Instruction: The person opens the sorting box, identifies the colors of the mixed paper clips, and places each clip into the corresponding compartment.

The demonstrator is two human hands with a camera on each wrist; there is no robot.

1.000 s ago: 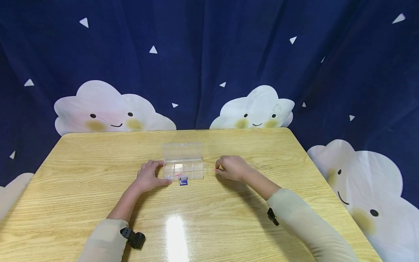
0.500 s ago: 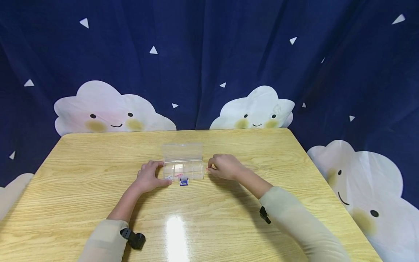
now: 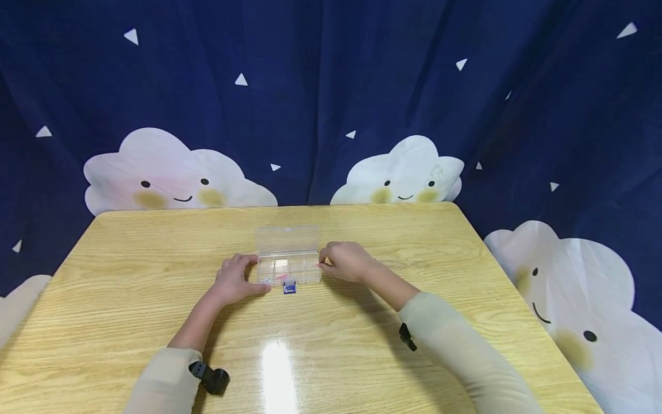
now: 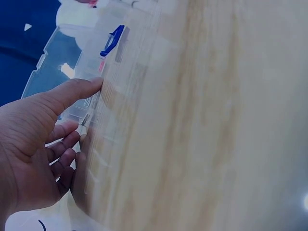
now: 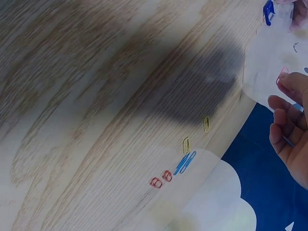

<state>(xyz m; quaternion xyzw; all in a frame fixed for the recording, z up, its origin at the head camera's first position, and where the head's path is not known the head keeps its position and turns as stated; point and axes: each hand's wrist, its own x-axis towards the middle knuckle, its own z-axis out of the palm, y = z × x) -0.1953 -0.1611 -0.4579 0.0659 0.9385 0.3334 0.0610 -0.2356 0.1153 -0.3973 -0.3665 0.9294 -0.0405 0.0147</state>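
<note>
Two hands: both lie on the wooden surface point(image 3: 155, 299), one at each end of a small clear box point(image 3: 288, 269).
Left hand point(image 3: 235, 280): it sits at 9 o'clock from the box. The thumb and fingers are curled round the box's left end and grip it. In the left wrist view the thumb tip presses on the clear edge.
Right hand point(image 3: 345, 261): it sits at 3 o'clock from the box, right at the box's right end. The fingers point(image 5: 288, 120) are bent and pinch a small pink paper clip point(image 5: 281, 76) at the tips.
Clear box: it is near the middle of the surface, a bit toward 12 o'clock. The lid point(image 3: 288, 239) is open and lies back at 12 o'clock. Inside are little square spaces. Something small and pink point(image 3: 281, 276) lies in a front space, with something pale to its left; both are too small to make out.
Blue clasp point(image 3: 290, 287): it is on the front of the box, at 6 o'clock.
Loose paper clips: in the right wrist view, two red point(image 5: 161, 179), two blue point(image 5: 185, 163) and two yellow point(image 5: 196, 134) lie on the surface, apart from the box.
Behind: a dark blue curtain point(image 3: 331, 86) with white smiling clouds.
</note>
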